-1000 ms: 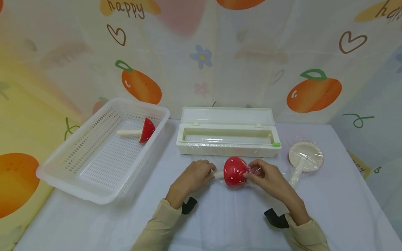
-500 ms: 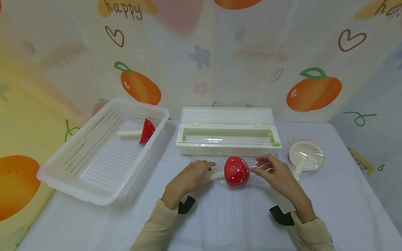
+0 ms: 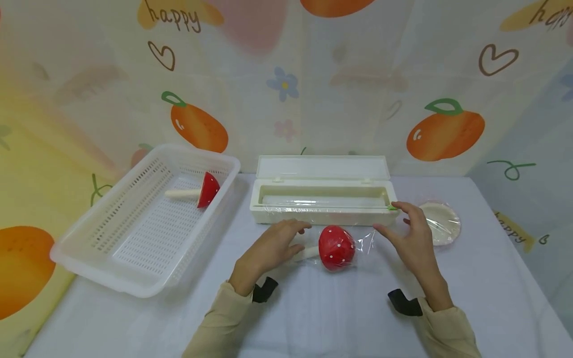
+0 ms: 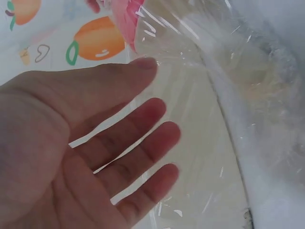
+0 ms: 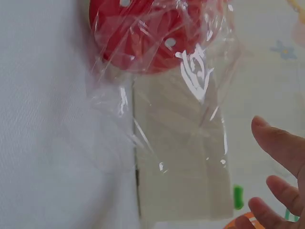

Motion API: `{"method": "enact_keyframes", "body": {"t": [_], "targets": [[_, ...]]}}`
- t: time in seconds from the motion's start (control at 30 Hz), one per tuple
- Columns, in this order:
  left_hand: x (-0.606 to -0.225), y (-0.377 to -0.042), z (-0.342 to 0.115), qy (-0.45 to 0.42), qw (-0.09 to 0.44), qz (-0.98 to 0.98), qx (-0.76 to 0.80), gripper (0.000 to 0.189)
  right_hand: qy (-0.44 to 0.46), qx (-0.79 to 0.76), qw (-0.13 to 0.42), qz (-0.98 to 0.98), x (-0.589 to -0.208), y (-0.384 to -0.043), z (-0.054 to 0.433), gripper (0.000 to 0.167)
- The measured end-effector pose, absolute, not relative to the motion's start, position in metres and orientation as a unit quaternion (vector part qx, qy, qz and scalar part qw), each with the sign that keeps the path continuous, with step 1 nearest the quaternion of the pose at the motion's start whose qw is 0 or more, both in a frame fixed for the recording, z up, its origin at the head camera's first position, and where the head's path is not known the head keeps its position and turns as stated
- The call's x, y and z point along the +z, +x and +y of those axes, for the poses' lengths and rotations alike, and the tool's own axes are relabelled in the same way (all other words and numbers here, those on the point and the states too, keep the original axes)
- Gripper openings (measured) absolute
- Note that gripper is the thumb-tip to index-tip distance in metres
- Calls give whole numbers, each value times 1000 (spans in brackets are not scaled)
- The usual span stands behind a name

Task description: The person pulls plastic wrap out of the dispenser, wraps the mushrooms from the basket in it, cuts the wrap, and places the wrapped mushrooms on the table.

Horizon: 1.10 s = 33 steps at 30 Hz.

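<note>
Hovering open over the worktop (image 3: pixel 313 318), my left hand (image 3: pixel 268 248) rests by the stem and my right hand (image 3: pixel 412 238) holds nothing. Between them lies the film-wrapped red mushroom (image 3: pixel 335 247). Beyond: cling-film dispenser (image 3: pixel 322 196), another wrapped mushroom (image 3: pixel 440 223), one in the basket (image 3: pixel 134 219).

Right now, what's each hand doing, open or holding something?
Left hand: open, fingers straight, over the mushroom stem, gripping nothing.
Right hand: open, holding nothing, beside the mushroom.
</note>
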<state>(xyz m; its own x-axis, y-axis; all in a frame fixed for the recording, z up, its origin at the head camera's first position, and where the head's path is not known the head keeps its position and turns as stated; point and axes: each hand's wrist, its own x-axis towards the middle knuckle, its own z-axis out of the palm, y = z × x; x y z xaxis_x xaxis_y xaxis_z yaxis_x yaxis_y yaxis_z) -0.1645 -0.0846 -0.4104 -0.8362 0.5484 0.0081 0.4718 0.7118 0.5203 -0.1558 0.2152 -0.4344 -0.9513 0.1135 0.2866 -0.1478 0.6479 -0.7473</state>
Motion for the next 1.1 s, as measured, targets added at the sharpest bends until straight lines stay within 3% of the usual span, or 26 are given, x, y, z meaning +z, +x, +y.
{"method": "enact_keyframes", "body": {"t": [0.3, 0.5, 0.77, 1.1], "targets": [[-397, -180, -75, 307, 55, 912, 266, 49, -42, 481, 82, -872, -440, -169, 227, 87], [-386, -194, -65, 324, 61, 909, 254, 49, -35, 528, 58, -846, -450, -177, 230, 90], [-376, -212, -47, 349, 62, 901, 250, 52, -35, 566, 64, -821, -460, -187, 229, 86], [-363, -244, -10, 374, 119, 886, 247, 54, -53, 595, 88, -797, -468, -188, 227, 80]]}}
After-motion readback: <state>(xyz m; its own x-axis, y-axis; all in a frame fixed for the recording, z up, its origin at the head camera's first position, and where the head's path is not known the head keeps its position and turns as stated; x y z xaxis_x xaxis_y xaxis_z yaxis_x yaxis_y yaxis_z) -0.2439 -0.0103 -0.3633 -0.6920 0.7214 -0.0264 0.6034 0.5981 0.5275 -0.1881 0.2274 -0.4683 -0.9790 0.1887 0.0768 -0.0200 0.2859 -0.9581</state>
